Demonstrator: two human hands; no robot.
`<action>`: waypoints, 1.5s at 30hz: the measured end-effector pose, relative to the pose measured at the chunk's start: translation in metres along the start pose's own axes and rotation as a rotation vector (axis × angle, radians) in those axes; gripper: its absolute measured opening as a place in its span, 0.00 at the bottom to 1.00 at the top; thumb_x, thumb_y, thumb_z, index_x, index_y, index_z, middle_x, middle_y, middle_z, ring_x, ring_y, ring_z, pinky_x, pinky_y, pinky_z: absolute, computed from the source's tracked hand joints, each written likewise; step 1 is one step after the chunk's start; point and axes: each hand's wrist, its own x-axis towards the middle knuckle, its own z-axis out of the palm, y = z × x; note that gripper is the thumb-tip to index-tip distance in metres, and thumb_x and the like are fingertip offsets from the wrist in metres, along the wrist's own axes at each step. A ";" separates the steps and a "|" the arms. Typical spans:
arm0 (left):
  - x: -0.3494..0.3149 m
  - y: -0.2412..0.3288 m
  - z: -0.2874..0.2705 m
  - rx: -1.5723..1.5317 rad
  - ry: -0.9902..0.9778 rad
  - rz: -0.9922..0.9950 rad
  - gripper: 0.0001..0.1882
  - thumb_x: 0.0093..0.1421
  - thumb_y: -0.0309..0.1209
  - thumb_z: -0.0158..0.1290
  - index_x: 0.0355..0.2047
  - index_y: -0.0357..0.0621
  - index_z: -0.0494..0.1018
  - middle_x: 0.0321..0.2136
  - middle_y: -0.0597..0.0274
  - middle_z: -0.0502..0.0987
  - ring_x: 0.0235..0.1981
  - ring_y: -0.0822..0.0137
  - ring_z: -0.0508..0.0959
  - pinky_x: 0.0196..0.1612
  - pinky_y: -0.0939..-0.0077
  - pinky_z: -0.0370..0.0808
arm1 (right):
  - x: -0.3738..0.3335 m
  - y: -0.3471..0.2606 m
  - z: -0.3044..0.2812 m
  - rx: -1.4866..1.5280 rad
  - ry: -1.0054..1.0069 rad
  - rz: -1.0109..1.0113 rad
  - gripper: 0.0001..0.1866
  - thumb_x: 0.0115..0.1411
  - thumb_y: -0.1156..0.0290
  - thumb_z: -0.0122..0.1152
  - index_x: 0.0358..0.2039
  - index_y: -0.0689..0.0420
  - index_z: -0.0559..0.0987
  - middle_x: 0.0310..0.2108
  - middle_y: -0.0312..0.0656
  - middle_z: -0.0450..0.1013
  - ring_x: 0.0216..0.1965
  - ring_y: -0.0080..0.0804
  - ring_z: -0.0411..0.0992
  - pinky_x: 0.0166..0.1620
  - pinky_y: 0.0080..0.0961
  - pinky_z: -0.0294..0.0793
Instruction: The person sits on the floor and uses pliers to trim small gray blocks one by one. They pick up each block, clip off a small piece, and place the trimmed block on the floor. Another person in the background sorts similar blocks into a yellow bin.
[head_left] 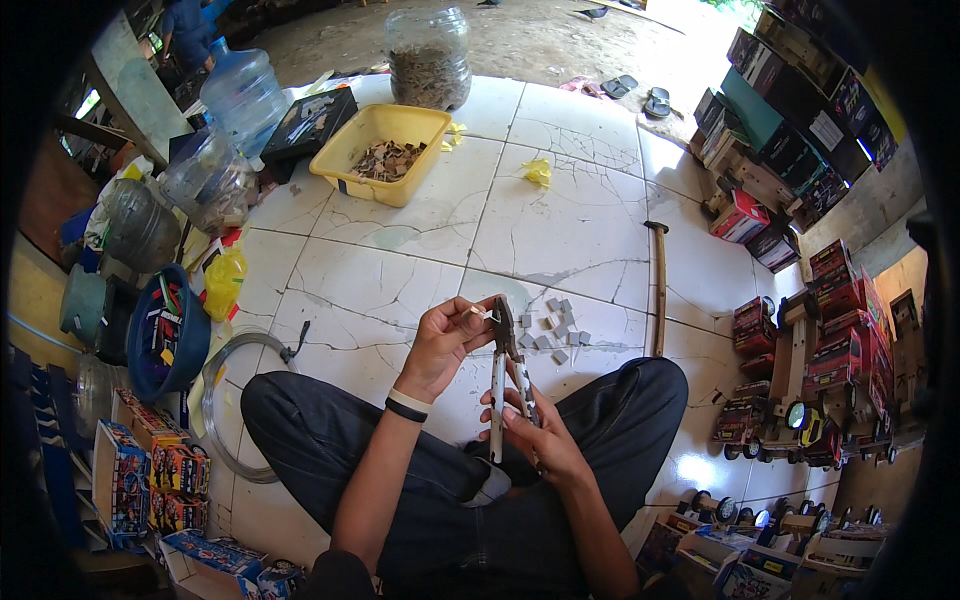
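My left hand (440,345) pinches a small pale strip (484,312) between thumb and fingertips, its end at the jaws of the pincers. The pincers (504,326) have a dark head and two long handles with worn white paint. My right hand (540,432) is wrapped round the handles low down, which stand somewhat apart. Whether the jaws bite into the strip is too small to tell. Just right of the pincers' head, several small grey square pieces (560,322) lie scattered on the cracked white tile floor (400,270).
A yellow basin (330,160) of small chips stands ahead, by a large clear jar (430,75). A hammer (659,290) lies beyond my right knee. Coiled wire (218,410) and a blue tub (190,350) are left. Toy trucks (830,350) and boxes crowd the right.
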 end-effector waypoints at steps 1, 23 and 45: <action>0.000 0.000 0.000 -0.001 -0.001 -0.002 0.04 0.67 0.25 0.59 0.37 0.40 0.73 0.60 0.44 0.74 0.51 0.65 0.81 0.59 0.66 0.80 | 0.000 0.001 -0.001 0.002 -0.010 -0.022 0.31 0.74 0.73 0.51 0.74 0.54 0.55 0.56 0.46 0.69 0.51 0.34 0.73 0.55 0.37 0.78; 0.006 -0.008 0.003 0.142 0.048 0.056 0.05 0.66 0.25 0.60 0.39 0.37 0.75 0.56 0.44 0.77 0.52 0.60 0.81 0.60 0.62 0.78 | 0.022 0.054 -0.015 -0.641 0.517 0.016 0.14 0.68 0.62 0.62 0.36 0.62 0.76 0.22 0.39 0.71 0.24 0.31 0.70 0.31 0.34 0.69; 0.066 -0.073 -0.057 1.838 0.015 0.290 0.11 0.52 0.24 0.65 0.36 0.48 0.79 0.53 0.55 0.73 0.57 0.51 0.71 0.56 0.54 0.67 | 0.011 0.003 -0.050 0.126 0.745 -0.263 0.30 0.75 0.62 0.50 0.72 0.60 0.56 0.60 0.48 0.71 0.59 0.37 0.71 0.58 0.41 0.69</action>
